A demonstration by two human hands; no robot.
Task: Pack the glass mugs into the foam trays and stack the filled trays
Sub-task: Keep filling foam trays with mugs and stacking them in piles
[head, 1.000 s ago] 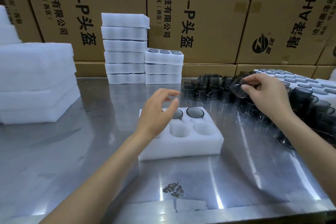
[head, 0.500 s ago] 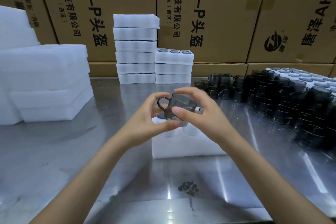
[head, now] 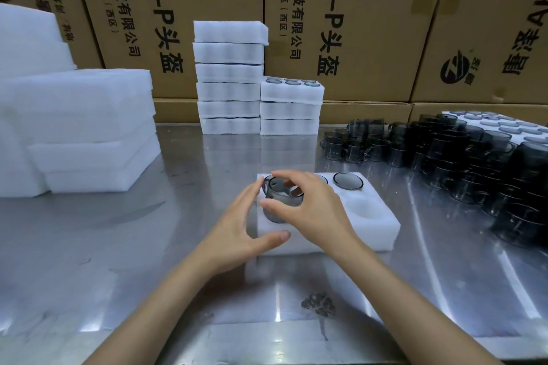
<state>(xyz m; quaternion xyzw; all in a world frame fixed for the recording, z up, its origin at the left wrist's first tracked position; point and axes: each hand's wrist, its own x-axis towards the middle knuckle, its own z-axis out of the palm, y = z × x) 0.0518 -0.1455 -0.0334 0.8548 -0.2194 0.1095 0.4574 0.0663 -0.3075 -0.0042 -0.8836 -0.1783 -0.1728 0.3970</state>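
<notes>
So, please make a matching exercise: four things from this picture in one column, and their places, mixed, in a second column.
Things:
1. mug held by the right hand
2. pile of loose mugs
3. tall stack of trays
4. left hand

Places:
A. far edge of the table, before the cartons
B. against the left side of the near tray
C. over the near tray's left pocket
D. right side of the table

Pairs: 1-C, 2-D, 3-A, 4-B
</notes>
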